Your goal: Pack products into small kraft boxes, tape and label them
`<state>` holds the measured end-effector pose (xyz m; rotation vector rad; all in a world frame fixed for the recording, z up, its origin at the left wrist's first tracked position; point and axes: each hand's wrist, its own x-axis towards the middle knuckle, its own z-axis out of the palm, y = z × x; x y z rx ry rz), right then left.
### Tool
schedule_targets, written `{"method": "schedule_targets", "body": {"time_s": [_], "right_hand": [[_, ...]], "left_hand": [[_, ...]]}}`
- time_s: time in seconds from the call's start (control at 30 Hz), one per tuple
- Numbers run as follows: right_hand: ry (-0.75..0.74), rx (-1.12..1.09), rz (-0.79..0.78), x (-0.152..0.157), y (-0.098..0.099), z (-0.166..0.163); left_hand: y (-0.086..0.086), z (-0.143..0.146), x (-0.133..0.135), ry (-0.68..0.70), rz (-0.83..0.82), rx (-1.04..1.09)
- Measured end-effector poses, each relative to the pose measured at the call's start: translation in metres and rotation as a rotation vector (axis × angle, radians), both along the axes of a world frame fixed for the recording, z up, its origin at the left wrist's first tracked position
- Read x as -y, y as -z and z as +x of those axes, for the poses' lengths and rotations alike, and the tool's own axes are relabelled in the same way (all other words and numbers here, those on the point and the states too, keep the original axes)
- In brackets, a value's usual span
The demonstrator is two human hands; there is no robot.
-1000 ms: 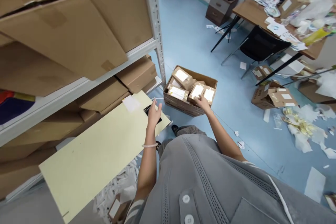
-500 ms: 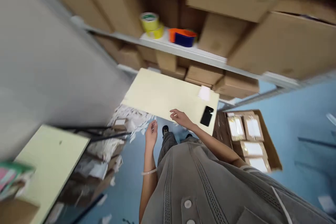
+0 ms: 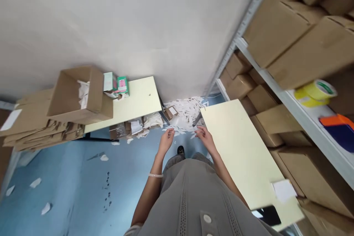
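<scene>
My left hand (image 3: 166, 141) hangs in the air in front of my body, palm inward, fingers loosely bent and apart, with nothing in it. To its right, my right hand (image 3: 205, 139) is likewise open and holds nothing; its fingers reach past the left edge of a pale yellow table (image 3: 235, 136). A black phone-like item (image 3: 267, 215) and a white paper (image 3: 284, 190) lie at that table's near end. Beyond both hands, many white paper scraps (image 3: 188, 112) cover the floor around a small cardboard box (image 3: 171, 112).
A second pale table (image 3: 135, 97) against the wall bears an open carton (image 3: 80, 97), green-and-pink boxes (image 3: 122, 85) and flattened cardboard (image 3: 35, 118). On the right, a metal shelf (image 3: 304, 112) holds cartons, yellow tape rolls (image 3: 315, 93) and an orange-and-blue item (image 3: 339, 131).
My view has turned left, bringing the wall and second table into sight and shifting the shelf to the right. Both hands stay empty; the right one no longer appears over the table's middle.
</scene>
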<state>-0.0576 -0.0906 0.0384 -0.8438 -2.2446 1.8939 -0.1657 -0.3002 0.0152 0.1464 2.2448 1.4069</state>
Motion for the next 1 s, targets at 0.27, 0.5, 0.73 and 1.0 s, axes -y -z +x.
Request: {"method": "schedule_targets", "body": {"time_s": [0.27,0.5,0.73,1.0], "right_hand": [[0.066,0.071,0.068,-0.055,0.013,-0.067],[-0.213,0.123,0.109,-0.047,0.023,-0.189],[-0.499,-0.034,0.169,0.050,-0.012,-0.331],[-0.472,0.018,0.089,0.198,0.003,-0.384]], "left_hand": [[-0.007,-0.067,-0.007,-0.137,0.063,0.031],[-0.026,-0.118,0.038,-0.370,0.070,-0.035],[-0.018,-0.150,0.141,-0.664,-0.038,-0.038],[-0.051,-0.253,0.278,-0.707,-0.116,-0.219]]}}
